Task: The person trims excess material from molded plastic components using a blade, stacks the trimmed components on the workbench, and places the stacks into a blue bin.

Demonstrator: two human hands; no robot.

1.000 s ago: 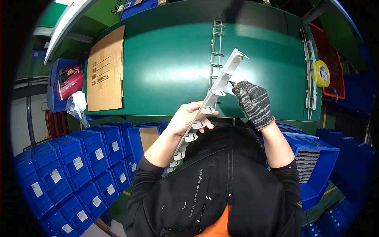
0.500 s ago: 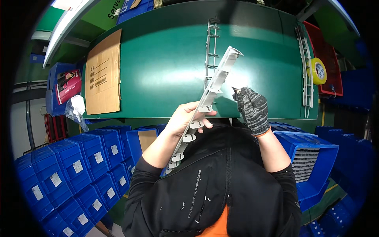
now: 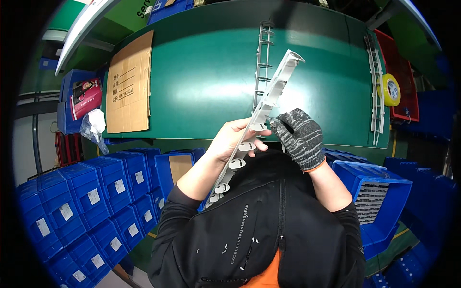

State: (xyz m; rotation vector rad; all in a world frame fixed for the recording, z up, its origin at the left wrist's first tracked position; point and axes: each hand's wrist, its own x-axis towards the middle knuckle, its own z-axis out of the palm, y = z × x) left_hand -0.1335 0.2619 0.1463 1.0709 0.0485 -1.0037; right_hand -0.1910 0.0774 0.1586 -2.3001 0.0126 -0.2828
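Above the green table [image 3: 201, 86], the bare left hand [image 3: 235, 139] grips the long white plastic strip [image 3: 261, 113] mid-length while the gloved right hand [image 3: 300, 137] pinches its edge (apparently checking clips), so the next move likely needs steady fingertip work.

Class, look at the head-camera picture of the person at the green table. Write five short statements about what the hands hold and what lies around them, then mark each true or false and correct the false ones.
1. The left hand is bare and grips the long white plastic strip. True.
2. The right hand is bare too. False: it wears a grey knitted glove.
3. A sheet of brown cardboard lies on the green table. True.
4. The roll of yellow tape lies beside the cardboard. False: it sits at the far right by the red bin.
5. The stacked bins at lower left are red. False: they are blue.
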